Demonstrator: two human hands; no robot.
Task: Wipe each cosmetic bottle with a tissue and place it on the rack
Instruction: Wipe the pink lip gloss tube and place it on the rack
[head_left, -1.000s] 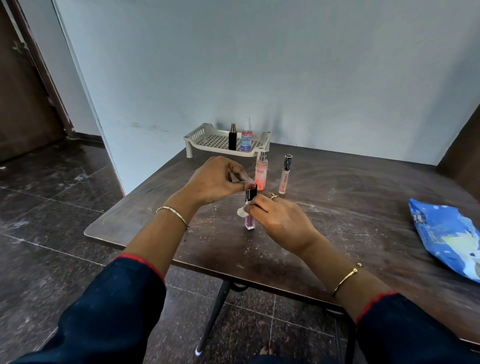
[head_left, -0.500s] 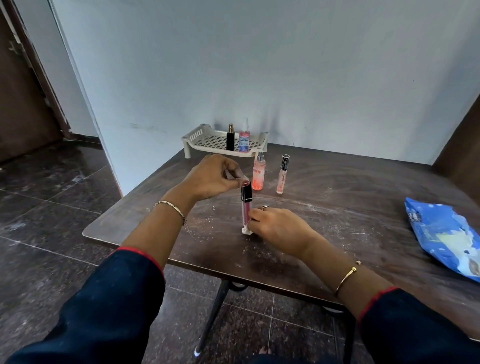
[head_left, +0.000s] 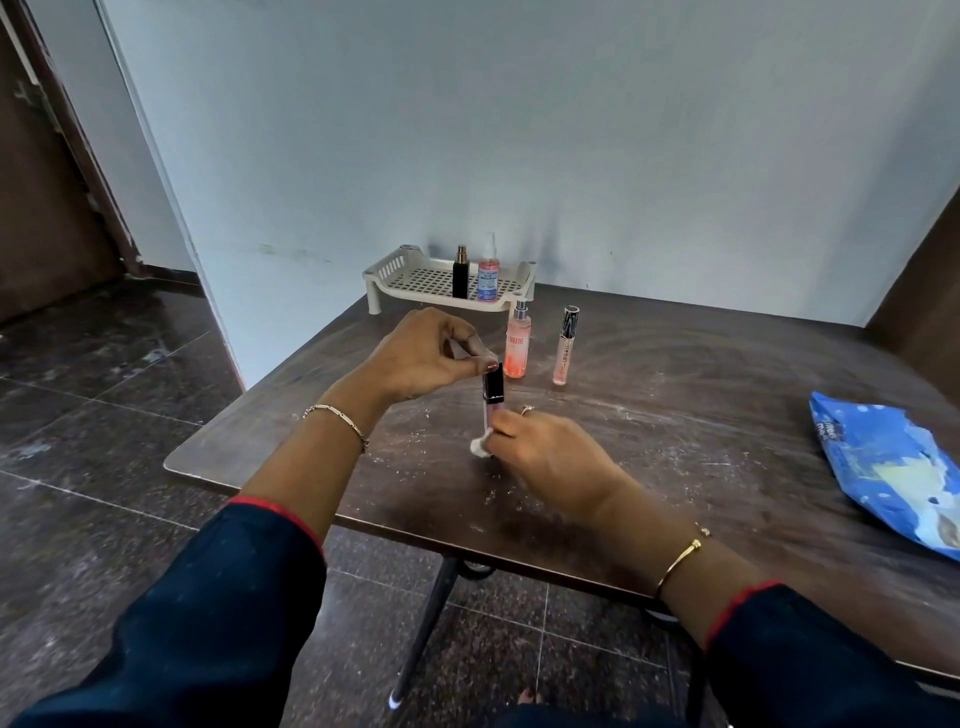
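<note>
Left grip pinching lip gloss tube cap, right grip pressing tissue at its base

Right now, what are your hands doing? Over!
Left hand pinching black cap of lip gloss tube. Right hand rubbing tissue at its base. Two bottles on rack, two waiting. Nothing in the way.

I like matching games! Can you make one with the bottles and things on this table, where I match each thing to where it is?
Things:
1. black bottle
2. peach spray bottle
3. black-capped tube
4. blue packet

Places:
A. held upright between the left hand and right hand
B. on the table's right edge
C. standing in the rack
D. standing on the table in front of the rack

Pairs: 1-C, 2-D, 3-A, 4-B
</note>
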